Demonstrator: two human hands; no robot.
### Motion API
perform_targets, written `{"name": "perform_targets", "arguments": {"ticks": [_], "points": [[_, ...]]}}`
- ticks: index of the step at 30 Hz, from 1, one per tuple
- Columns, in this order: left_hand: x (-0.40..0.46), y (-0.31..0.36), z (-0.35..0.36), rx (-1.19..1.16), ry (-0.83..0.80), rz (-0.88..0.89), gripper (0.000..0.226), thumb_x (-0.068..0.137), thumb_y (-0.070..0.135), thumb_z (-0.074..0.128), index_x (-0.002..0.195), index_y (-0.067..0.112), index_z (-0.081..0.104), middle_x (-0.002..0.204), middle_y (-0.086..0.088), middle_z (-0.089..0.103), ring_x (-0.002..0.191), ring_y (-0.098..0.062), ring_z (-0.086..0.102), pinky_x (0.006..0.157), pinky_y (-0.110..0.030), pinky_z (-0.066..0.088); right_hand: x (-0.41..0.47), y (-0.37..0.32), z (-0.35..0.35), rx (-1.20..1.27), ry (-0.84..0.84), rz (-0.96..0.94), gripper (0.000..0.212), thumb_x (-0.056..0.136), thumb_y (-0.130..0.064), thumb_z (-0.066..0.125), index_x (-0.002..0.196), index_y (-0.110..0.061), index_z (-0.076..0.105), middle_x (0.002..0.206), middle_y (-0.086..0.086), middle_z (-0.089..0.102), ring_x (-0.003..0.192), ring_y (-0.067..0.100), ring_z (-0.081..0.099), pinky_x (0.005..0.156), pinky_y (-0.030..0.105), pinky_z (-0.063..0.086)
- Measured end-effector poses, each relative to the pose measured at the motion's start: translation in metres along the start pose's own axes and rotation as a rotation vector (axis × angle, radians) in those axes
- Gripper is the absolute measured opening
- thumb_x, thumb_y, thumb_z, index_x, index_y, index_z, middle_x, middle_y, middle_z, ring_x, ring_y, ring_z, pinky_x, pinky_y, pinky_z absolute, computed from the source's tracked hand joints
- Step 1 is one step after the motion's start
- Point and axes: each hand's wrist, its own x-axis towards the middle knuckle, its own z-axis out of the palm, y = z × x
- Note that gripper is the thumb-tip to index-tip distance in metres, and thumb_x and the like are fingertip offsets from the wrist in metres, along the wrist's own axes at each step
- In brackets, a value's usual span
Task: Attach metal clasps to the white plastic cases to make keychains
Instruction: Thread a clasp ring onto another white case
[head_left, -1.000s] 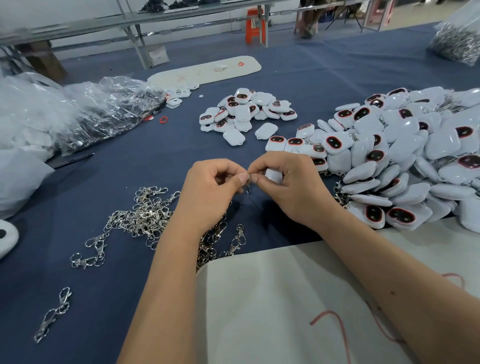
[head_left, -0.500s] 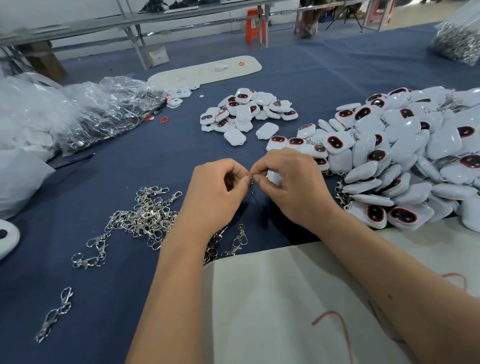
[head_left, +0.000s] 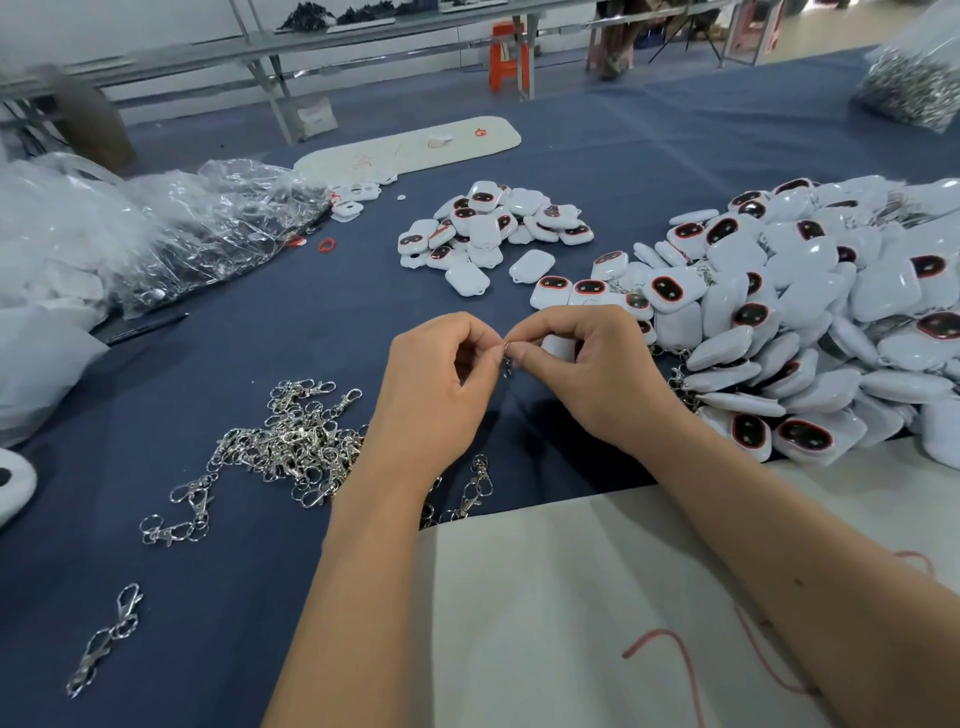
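My left hand (head_left: 436, 395) and my right hand (head_left: 587, 369) meet fingertip to fingertip above the blue cloth. Between them they pinch a small metal clasp (head_left: 507, 358), which hangs down a little. A white plastic case (head_left: 558, 345) shows behind my right hand's fingers, mostly hidden. Loose metal clasps (head_left: 291, 441) lie in a tangled heap to the left of my left wrist. A small pile of white cases (head_left: 488, 228) sits further back at centre. A large heap of cases with clasps (head_left: 810, 312) fills the right side.
Clear plastic bags (head_left: 208, 223) lie at the far left. A single clasp (head_left: 109, 634) lies near the front left. A white sheet with red marks (head_left: 571, 613) covers the table under my forearms. A bag of metal parts (head_left: 914, 88) stands at the back right.
Both hands stay together at the same spot, with small finger shifts on the clasp. Nothing else has moved.
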Motion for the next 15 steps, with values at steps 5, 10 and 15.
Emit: {"name": "perform_targets", "arguments": {"ticks": [5, 10, 15], "points": [[0.001, -0.005, 0.0, 0.033, -0.005, 0.037, 0.016, 0.092, 0.004, 0.067, 0.082, 0.016, 0.07, 0.076, 0.015, 0.064, 0.072, -0.002, 0.058, 0.064, -0.009, 0.041, -0.002, -0.003, 0.003, -0.301, 0.092, -0.245, 0.01, 0.09, -0.01, 0.075, 0.087, -0.017, 0.079, 0.079, -0.007, 0.072, 0.076, 0.013, 0.064, 0.073, 0.034, 0.051], [0.002, -0.01, 0.002, 0.067, -0.036, 0.088, 0.015, 0.091, 0.005, 0.066, 0.082, 0.017, 0.069, 0.075, 0.011, 0.063, 0.071, -0.01, 0.057, 0.066, -0.021, 0.043, -0.001, 0.0, 0.0, -0.444, 0.065, -0.312, 0.01, 0.091, -0.013, 0.073, 0.089, -0.019, 0.08, 0.081, -0.005, 0.071, 0.078, 0.021, 0.062, 0.069, 0.041, 0.051], [0.001, -0.008, 0.002, 0.053, 0.015, 0.092, 0.011, 0.087, 0.011, 0.065, 0.079, 0.018, 0.068, 0.074, 0.01, 0.063, 0.069, -0.012, 0.058, 0.063, -0.024, 0.045, 0.0, 0.001, 0.0, -0.424, 0.052, -0.309, 0.009, 0.092, -0.013, 0.073, 0.089, -0.019, 0.08, 0.08, -0.007, 0.071, 0.077, 0.016, 0.062, 0.07, 0.037, 0.049]]}}
